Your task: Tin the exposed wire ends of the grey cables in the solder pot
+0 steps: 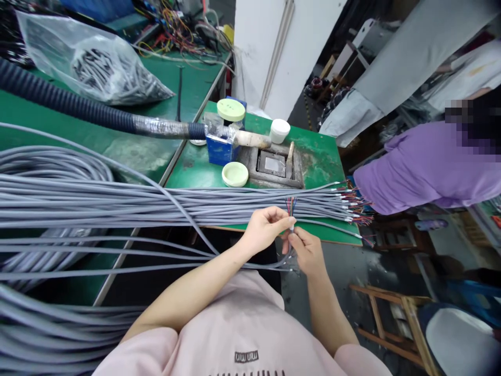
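Between both hands, close in front of my chest, a grey multi-core cable [291, 226] stands with its fanned coloured wires [290, 205] pointing up. My left hand [267, 225] pinches it just below the bare wires, thumb against the pale end of the sheath. Lower on the same cable, my right hand [307, 247] grips it between thumb and fingers. Behind the hands lies a long bundle of grey cables [219, 204], whose stripped ends [358, 206] show coloured wires at the right. One more grey cable [332, 226] rests at the table's front edge.
A small square solder pot [273, 164] with a wooden-handled tool beside it sits on the green table [321, 156]. Nearby are a white jar [279, 130], a pale green lid [235, 174] and a black hose [156, 127]. Cable coils lie left; a person in purple [426, 162] is at right.
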`<action>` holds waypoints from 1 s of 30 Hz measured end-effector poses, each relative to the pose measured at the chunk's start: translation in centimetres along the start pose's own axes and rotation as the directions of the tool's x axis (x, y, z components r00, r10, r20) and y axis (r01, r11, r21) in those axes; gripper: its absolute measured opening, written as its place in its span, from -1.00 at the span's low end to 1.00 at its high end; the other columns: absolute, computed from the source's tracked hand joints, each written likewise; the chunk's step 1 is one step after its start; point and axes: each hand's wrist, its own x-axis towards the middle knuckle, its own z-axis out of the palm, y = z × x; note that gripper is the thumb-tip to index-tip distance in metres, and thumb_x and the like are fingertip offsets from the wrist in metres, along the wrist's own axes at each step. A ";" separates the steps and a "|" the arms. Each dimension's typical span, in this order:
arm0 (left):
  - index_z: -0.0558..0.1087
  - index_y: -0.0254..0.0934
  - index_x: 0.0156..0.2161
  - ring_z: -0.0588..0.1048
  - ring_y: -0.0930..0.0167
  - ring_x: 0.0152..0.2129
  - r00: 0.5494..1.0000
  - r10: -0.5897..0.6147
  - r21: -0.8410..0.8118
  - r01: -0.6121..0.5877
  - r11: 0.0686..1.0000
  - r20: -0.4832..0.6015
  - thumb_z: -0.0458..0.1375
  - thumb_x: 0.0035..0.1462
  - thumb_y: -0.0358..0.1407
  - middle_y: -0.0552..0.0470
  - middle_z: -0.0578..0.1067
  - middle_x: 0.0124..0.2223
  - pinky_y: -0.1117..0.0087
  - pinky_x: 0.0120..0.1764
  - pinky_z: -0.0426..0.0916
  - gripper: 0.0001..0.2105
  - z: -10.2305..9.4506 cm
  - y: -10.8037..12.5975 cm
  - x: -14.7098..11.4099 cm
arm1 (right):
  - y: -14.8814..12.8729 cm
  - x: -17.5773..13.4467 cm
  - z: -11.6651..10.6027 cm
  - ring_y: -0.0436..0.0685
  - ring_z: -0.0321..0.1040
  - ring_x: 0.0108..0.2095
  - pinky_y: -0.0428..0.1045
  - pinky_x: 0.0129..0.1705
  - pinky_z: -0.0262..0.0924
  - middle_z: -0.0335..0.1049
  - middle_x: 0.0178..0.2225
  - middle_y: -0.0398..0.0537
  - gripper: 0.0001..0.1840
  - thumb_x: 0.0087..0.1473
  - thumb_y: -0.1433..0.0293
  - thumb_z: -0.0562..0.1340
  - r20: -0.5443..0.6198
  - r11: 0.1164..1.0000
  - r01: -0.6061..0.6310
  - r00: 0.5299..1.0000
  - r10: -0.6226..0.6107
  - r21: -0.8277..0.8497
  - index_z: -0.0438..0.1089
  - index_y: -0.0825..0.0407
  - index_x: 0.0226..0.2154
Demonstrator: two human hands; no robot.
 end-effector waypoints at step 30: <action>0.51 -0.33 -0.43 0.37 0.54 -0.54 0.953 0.184 0.060 -0.174 0.983 -0.242 0.33 -0.15 -0.22 0.08 0.48 -0.46 0.50 -0.43 0.29 -0.79 -1.2 0.6 0.9 | -0.9 0.5 1.0 -0.06 0.13 -0.66 -0.11 -0.55 0.02 0.30 -0.68 -0.22 -0.70 0.17 0.22 0.09 -0.050 0.996 -0.019 0.999 0.014 -0.092 0.37 0.02 -0.47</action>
